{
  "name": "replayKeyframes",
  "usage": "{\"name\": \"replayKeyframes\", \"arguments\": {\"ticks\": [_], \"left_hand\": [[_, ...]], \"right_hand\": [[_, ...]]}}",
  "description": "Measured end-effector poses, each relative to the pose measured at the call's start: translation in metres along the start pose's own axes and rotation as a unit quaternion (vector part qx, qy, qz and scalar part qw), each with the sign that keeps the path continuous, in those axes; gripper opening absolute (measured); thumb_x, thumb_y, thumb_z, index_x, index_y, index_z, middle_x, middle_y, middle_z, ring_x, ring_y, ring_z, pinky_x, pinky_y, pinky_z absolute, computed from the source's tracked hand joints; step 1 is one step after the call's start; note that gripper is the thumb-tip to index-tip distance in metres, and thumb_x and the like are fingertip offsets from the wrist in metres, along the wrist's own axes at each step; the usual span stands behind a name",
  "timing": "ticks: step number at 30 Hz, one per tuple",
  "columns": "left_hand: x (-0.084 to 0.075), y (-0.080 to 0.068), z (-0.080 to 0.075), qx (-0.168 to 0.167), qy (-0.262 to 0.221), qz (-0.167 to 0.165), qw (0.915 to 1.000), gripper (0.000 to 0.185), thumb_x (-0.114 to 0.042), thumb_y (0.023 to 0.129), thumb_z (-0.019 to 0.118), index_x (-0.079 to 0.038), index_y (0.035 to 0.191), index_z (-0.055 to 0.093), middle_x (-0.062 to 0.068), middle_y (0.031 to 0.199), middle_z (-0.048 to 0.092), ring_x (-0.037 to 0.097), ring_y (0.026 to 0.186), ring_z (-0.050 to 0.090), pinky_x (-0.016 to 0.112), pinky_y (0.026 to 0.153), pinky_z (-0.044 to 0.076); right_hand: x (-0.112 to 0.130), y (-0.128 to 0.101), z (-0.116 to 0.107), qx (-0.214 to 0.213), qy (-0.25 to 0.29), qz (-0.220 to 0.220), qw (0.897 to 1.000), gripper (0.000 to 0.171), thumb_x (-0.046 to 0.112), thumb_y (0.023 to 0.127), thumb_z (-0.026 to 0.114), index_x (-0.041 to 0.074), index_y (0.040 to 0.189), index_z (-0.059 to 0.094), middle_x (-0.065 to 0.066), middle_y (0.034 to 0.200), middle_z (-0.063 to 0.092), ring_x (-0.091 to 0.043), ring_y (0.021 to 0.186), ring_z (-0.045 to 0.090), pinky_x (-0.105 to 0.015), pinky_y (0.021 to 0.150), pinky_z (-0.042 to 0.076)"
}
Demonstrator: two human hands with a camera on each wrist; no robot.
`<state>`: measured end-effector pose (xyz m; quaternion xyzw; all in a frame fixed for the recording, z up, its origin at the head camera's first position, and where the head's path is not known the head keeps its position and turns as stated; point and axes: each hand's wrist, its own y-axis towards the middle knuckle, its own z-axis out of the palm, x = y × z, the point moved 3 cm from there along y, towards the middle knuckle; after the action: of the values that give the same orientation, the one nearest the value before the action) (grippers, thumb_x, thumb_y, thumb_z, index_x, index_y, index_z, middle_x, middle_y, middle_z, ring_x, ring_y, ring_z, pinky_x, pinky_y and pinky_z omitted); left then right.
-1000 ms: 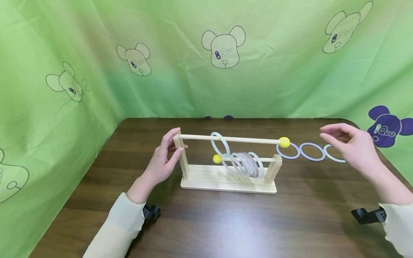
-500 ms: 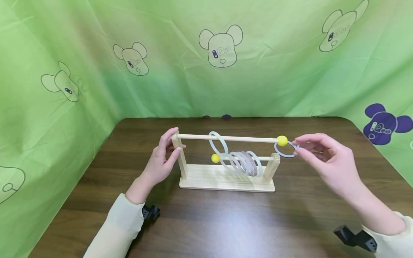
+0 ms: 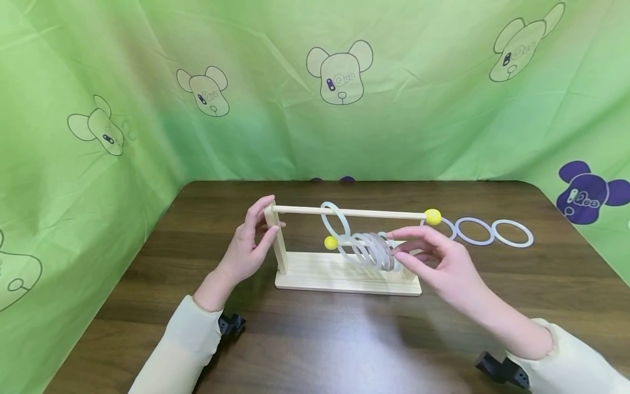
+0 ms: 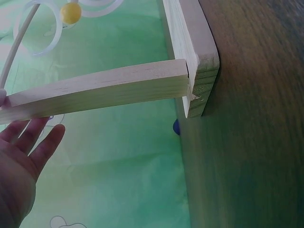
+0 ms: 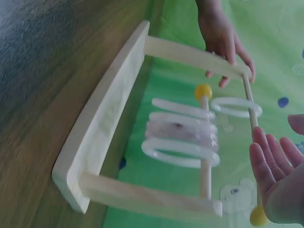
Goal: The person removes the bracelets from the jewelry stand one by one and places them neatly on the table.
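Note:
A pale wooden stand [image 3: 344, 278] carries two horizontal rods on posts. My left hand [image 3: 244, 253] grips the tall left post [image 3: 279, 246] near its top, thumb and fingers on opposite sides. One whitish ring [image 3: 347, 225] hangs around the upper rod [image 3: 389, 214]. Several translucent rings [image 3: 376, 251] sit bunched on the lower rod. My right hand [image 3: 445, 265] is at the right end of that bunch, its fingertips overlapping the rings in the head view. In the right wrist view, the fingers of my right hand [image 5: 285, 190] look relaxed, with nothing held between them.
Yellow balls cap the upper rod [image 3: 433, 217] and the lower rod [image 3: 331, 242]. Three pale rings lie in a row on the brown table [image 3: 315, 339], the rightmost ring [image 3: 513, 245] in full view. A green printed cloth [image 3: 256, 142] stands behind.
My right hand has moved left from above the table rings to the bunch on the lower rod. The left hand keeps its hold on the post.

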<state>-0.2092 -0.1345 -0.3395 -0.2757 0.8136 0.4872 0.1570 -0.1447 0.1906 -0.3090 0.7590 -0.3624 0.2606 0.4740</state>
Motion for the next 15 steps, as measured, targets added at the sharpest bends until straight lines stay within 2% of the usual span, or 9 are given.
{"name": "replayKeyframes", "arguments": {"ticks": [7, 15], "left_hand": [[0.000, 0.000, -0.001, -0.002, 0.001, 0.001, 1.0000, 0.060, 0.011, 0.092, 0.055, -0.005, 0.143, 0.028, 0.019, 0.106, 0.062, 0.031, 0.094, 0.066, 0.045, 0.079, 0.053], [0.000, -0.001, 0.001, -0.004, 0.001, 0.000, 1.0000, 0.061, 0.011, 0.092, 0.055, -0.007, 0.144, 0.028, 0.017, 0.107, 0.063, 0.028, 0.094, 0.066, 0.044, 0.080, 0.053]], "right_hand": [[-0.002, 0.007, 0.023, 0.054, 0.010, 0.004, 0.998, 0.045, -0.006, 0.088, 0.067, 0.012, 0.128, 0.059, -0.011, 0.122, 0.064, -0.013, 0.097, 0.067, -0.025, 0.074, 0.055], [-0.009, 0.017, 0.041, 0.067, 0.037, 0.050, 0.996, 0.040, 0.003, 0.092, 0.065, 0.013, 0.130, 0.055, -0.002, 0.127, 0.061, -0.015, 0.099, 0.066, -0.027, 0.077, 0.054]]}}
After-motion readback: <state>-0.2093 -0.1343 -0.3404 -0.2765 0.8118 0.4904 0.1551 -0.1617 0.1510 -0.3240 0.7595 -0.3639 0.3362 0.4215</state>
